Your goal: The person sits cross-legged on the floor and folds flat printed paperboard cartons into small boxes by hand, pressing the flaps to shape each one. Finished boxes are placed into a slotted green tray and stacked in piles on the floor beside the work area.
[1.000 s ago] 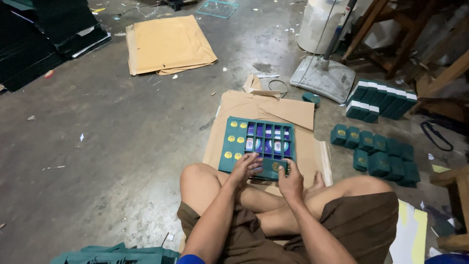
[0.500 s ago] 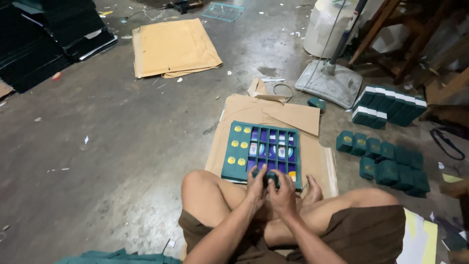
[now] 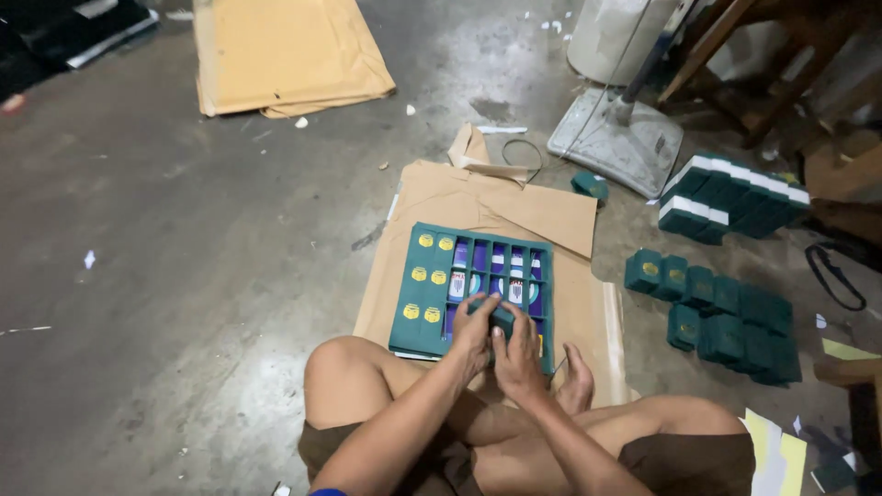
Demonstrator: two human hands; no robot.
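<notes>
Both hands meet over the near edge of the tray: the left hand point(image 3: 474, 329) and the right hand point(image 3: 520, 360) are curled together around a small green box point(image 3: 502, 317), fingers closed on it from either side, holding it just above the tray's near right cells. The green divided tray point(image 3: 409, 303) lies flat on a sheet of brown cardboard point(image 3: 441, 197) spread on the concrete floor point(image 3: 184, 257), right in front of the person's crossed bare legs. Its left two columns are filled with green boxes showing round gold marks on top, while the cells to the right look purple inside, some with small badge-like pieces in them. To the right of the cardboard, a loose cluster of green boxes point(image 3: 726, 317) sits on the floor, and farther off to the right a tidy row of green boxes with white edges point(image 3: 735, 193) stands packed together. One stray green box point(image 3: 589, 186) rests just past the far right corner of the cardboard, near the grey square base of a fan stand point(image 3: 616, 142). Far left, a flattened brown carton point(image 3: 285, 55) lies well apart from everything else
</notes>
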